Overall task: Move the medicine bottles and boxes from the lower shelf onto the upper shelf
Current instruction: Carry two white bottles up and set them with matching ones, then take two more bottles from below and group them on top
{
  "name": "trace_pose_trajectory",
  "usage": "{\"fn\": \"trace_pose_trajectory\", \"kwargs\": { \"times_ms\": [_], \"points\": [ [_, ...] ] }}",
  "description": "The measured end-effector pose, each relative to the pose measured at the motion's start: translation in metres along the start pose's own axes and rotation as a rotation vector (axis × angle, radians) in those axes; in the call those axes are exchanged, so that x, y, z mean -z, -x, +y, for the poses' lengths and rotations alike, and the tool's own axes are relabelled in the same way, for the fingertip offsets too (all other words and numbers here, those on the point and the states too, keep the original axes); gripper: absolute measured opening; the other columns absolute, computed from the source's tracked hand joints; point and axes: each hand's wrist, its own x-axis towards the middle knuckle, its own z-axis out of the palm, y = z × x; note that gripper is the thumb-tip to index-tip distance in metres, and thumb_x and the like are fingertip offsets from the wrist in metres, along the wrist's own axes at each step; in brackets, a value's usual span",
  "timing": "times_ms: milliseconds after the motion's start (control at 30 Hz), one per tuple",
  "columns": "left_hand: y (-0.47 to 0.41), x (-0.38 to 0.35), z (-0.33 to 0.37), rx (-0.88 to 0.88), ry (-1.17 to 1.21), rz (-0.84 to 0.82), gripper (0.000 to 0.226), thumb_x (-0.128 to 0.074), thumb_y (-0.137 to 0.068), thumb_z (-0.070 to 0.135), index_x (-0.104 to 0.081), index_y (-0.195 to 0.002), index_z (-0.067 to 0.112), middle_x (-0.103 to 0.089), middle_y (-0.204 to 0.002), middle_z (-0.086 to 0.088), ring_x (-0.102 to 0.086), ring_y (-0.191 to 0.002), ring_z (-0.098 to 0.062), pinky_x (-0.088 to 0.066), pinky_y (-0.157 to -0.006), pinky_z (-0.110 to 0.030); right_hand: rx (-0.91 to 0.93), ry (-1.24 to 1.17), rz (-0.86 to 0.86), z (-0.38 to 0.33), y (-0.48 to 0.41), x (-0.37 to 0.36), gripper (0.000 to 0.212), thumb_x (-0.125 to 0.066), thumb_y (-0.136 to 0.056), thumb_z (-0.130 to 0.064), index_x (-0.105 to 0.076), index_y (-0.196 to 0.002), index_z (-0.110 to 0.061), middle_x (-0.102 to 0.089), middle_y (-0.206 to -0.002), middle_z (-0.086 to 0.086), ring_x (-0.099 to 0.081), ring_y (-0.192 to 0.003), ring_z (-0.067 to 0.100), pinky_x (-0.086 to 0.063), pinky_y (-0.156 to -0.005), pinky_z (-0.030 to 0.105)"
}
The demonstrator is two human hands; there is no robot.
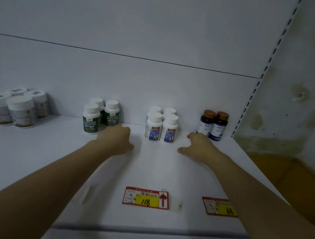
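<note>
Bottles stand in groups along the back of a white shelf (54, 158). Far left is a cluster of wide white jars (21, 110). Then come three green-labelled bottles (91, 119), several white bottles with blue labels (161, 126), and two purple bottles with copper caps (214, 125). My left hand (118, 137) is just right of the green bottles, fingers loosely curled, holding nothing. My right hand (198, 145) is between the white bottles and the purple ones, fingers relaxed, also empty. Both hands hover low over the shelf.
A red and yellow price tag marked 118 (146, 198) and a second tag (219, 206) sit at the shelf's front edge. A slotted upright rail (259, 82) bounds the shelf on the right, with a stained wall and brown cartons (290, 178) beyond.
</note>
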Motion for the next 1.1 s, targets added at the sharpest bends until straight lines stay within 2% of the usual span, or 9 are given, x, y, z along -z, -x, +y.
{"fn": "trace_pose_trajectory", "kwargs": {
  "times_ms": [100, 233, 433, 667, 800, 900, 1000, 1100],
  "points": [
    [0.019, 0.006, 0.009, 0.015, -0.002, 0.017, 0.041, -0.057, -0.088, 0.041, -0.054, -0.115, 0.011, -0.056, -0.102, -0.003, -0.056, -0.092, -0.020, -0.052, -0.081, -0.033, 0.012, 0.077, -0.032, 0.013, 0.020, 0.010, 0.069, -0.064, -0.085, -0.044, -0.042, -0.138, -0.006, -0.044, -0.139, 0.015, -0.044, -0.125, 0.029, -0.042, -0.104, 0.038],
    [0.050, 0.013, 0.021, 0.053, 0.028, 0.044, 0.047, -0.058, -0.087, 0.042, -0.051, -0.123, 0.011, -0.058, -0.119, -0.007, -0.056, -0.103, -0.023, -0.051, -0.087, -0.035, 0.061, 0.138, -0.048, 0.026, 0.044, 0.021, 0.069, -0.061, -0.087, -0.045, -0.040, -0.140, -0.007, -0.043, -0.142, 0.014, -0.044, -0.128, 0.029, -0.041, -0.105, 0.037],
    [0.111, 0.013, 0.026, 0.092, 0.053, 0.017, 0.050, -0.059, -0.087, 0.040, -0.049, -0.127, 0.011, -0.054, -0.127, -0.012, -0.052, -0.113, -0.028, -0.046, -0.091, -0.038, 0.093, 0.201, -0.053, 0.034, 0.094, 0.020, 0.069, -0.059, -0.087, -0.047, -0.039, -0.142, -0.010, -0.042, -0.143, 0.015, -0.042, -0.128, 0.032, -0.038, -0.106, 0.039],
    [0.183, 0.011, 0.023, 0.062, 0.071, 0.014, 0.050, -0.059, -0.087, 0.039, -0.050, -0.125, 0.008, -0.054, -0.125, -0.014, -0.052, -0.111, -0.029, -0.045, -0.090, -0.038, 0.100, 0.271, 0.021, 0.035, 0.169, 0.015, 0.062, -0.059, -0.086, -0.048, -0.047, -0.135, -0.012, -0.048, -0.133, 0.016, -0.046, -0.120, 0.034, -0.043, -0.099, 0.042],
    [0.228, 0.003, 0.018, 0.016, 0.105, 0.004, 0.049, -0.060, -0.087, 0.038, -0.051, -0.124, 0.007, -0.054, -0.125, -0.016, -0.051, -0.112, -0.031, -0.045, -0.091, -0.038, 0.108, 0.282, 0.101, 0.033, 0.224, 0.003, 0.050, -0.059, -0.087, -0.039, -0.052, -0.128, -0.011, -0.050, -0.124, 0.015, -0.050, -0.111, 0.032, -0.046, -0.093, 0.041],
    [0.261, -0.014, 0.013, -0.016, 0.136, -0.027, 0.049, -0.061, -0.086, 0.037, -0.052, -0.124, 0.007, -0.055, -0.126, -0.016, -0.051, -0.114, -0.031, -0.045, -0.092, -0.038, 0.107, 0.282, 0.128, 0.032, 0.267, -0.016, 0.044, -0.060, -0.087, -0.033, -0.052, -0.124, -0.012, -0.047, -0.124, 0.015, -0.046, -0.114, 0.032, -0.045, -0.091, 0.040],
    [0.293, -0.040, 0.005, -0.023, 0.171, -0.086, 0.044, -0.062, -0.085, 0.033, -0.055, -0.119, 0.005, -0.058, -0.119, -0.017, -0.055, -0.105, -0.031, -0.047, -0.086, -0.037, 0.078, 0.251, 0.066, 0.030, 0.300, -0.045, 0.043, -0.060, -0.086, -0.034, -0.052, -0.123, -0.013, -0.048, -0.122, 0.014, -0.048, -0.110, 0.029, -0.049, -0.090, 0.041],
    [0.315, -0.072, -0.004, -0.017, 0.183, -0.154, 0.040, -0.064, -0.082, 0.033, -0.059, -0.114, 0.009, -0.062, -0.114, -0.016, -0.057, -0.097, -0.030, -0.043, -0.075, -0.033, 0.058, 0.230, -0.028, 0.029, 0.320, -0.075, 0.053, -0.059, -0.089, -0.037, -0.046, -0.134, -0.013, -0.044, -0.131, 0.014, -0.043, -0.121, 0.032, -0.045, -0.097, 0.041]
  ]
}}
